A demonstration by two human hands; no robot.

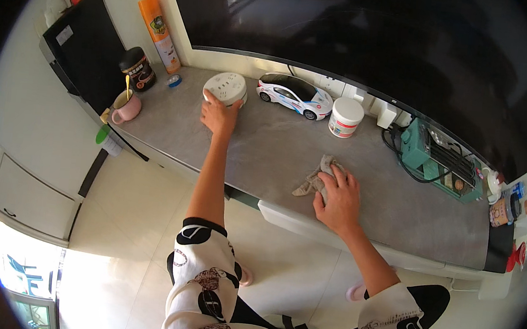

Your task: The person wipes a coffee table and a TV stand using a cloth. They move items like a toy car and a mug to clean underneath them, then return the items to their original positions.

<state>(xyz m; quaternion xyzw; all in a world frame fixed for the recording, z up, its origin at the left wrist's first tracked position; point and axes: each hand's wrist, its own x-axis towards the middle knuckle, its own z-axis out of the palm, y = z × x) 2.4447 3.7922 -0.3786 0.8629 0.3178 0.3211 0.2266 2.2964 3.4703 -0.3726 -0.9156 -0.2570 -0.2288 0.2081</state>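
Note:
My left hand [220,115] grips the near side of a round white container [226,86] with dark marks on its top, at the back of the grey countertop [265,145]. Under my right hand [340,200] is a crumpled grey-beige cloth [314,180], held against the counter near its front edge. Between the two hands, towards the wall, a white toy car [294,95] with a black roof faces right. A white lidded tub [346,117] with a red-trimmed label stands just right of the car.
A large black television screen [375,37] overhangs the counter's back. At left are a pink mug [127,106] with a gold spoon, a black jar [138,69], an orange spray can [160,33] and a blue tape roll [174,80]. A green toaster oven [440,160] with a black cord stands right.

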